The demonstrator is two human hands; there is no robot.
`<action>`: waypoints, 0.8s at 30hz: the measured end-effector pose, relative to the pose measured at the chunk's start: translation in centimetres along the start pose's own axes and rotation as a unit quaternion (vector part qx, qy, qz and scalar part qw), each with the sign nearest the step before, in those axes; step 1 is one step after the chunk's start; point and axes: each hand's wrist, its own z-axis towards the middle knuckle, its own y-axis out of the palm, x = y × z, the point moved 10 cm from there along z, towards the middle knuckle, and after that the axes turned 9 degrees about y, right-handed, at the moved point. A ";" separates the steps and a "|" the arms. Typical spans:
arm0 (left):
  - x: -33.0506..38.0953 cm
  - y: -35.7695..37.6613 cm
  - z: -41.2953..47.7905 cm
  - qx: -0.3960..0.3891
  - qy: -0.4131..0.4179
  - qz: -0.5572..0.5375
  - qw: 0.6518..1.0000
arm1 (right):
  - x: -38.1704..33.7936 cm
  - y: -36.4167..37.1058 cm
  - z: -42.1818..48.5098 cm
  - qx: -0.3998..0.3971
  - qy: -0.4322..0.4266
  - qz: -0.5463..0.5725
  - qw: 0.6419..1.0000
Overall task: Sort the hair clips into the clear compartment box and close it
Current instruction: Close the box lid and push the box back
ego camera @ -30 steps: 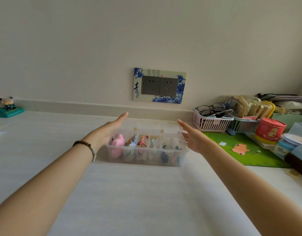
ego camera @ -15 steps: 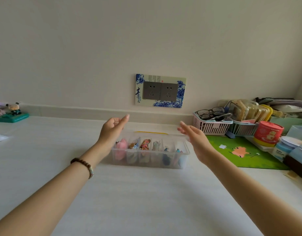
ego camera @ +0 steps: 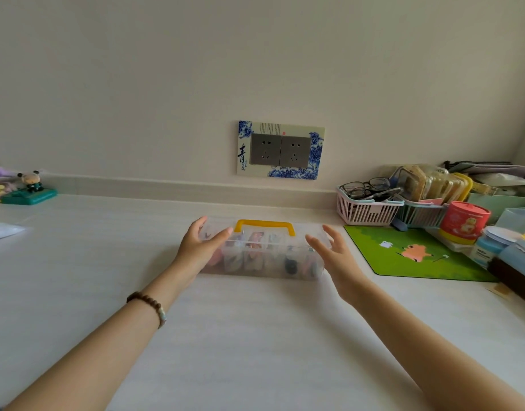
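The clear compartment box (ego camera: pixel 267 269) stands on the white counter near the wall. Its compartments hold several hair clips (ego camera: pixel 290 266) in pink, orange and dark colours. The clear lid (ego camera: pixel 302 232) with a yellow handle (ego camera: pixel 264 224) lies over the top of the box; whether it is latched I cannot tell. My left hand (ego camera: pixel 199 247) grips the lid's left end, fingers behind and thumb in front, and hides the left compartment. My right hand (ego camera: pixel 335 256) holds the lid's right end with loosely spread fingers.
A green mat (ego camera: pixel 409 253) lies right of the box. Behind it stand a pink basket (ego camera: pixel 365 212) with glasses, a second basket, a red tub (ego camera: pixel 465 221) and more jars. A small figurine (ego camera: pixel 30 185) is at the far left. A wall socket (ego camera: pixel 280 149) is above the box.
Both hands have swung the lid from behind the box up and forward over it. The yellow handle now shows on top, and the view has tilted slightly down.
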 end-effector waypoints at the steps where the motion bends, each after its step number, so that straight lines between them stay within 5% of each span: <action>1: -0.1 0.0 -0.1 -0.001 -0.002 -0.003 1.000 | 0.1 0.0 0.1 0.000 0.002 0.002 1.000; 13: 0.9 4.8 -0.2 -0.049 0.000 0.006 0.999 | 0.8 -3.5 2.4 0.046 0.035 0.051 0.997; 17: 1.9 7.2 0.2 -0.084 0.038 0.060 0.994 | -0.7 -5.9 2.3 0.086 -0.006 -0.089 0.992; 19: 3.5 7.7 0.3 -0.088 0.137 0.182 0.970 | -4.1 -6.2 0.4 0.171 -0.165 -0.293 0.926; 21: 5.2 8.9 -0.3 -0.104 0.246 0.315 0.911 | -5.4 -3.7 -1.8 0.165 -0.294 -0.439 0.833; 24: 5.6 10.9 -0.8 -0.144 0.324 0.429 0.831 | -2.8 -0.7 -2.5 0.099 -0.329 -0.555 0.758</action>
